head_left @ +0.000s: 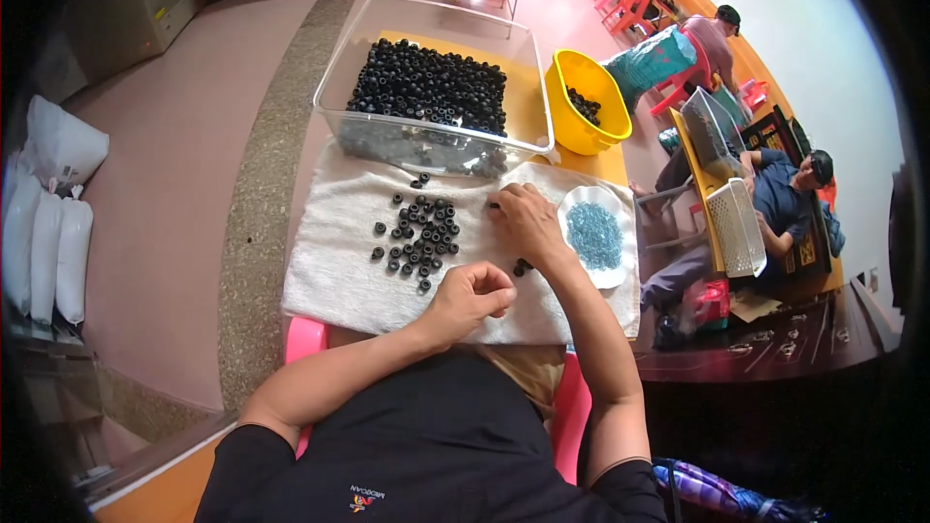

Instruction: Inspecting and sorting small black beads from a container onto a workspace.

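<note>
Black rings [415, 258] lay at the left hand's [463, 302] eleven o'clock on a towel [334, 247], presumably against rolling, that hand's fingers curled thumbward, contents unclear, while at one o'clock the right hand [528, 218] bent over a dark piece [495, 204], grip hidden.

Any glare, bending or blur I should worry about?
Head view: dark fisheye corners and a bowed speckled floor strip; head view: the white wall at upper right looks washed out; head view: black rings on the towel look fairly sharp.
</note>
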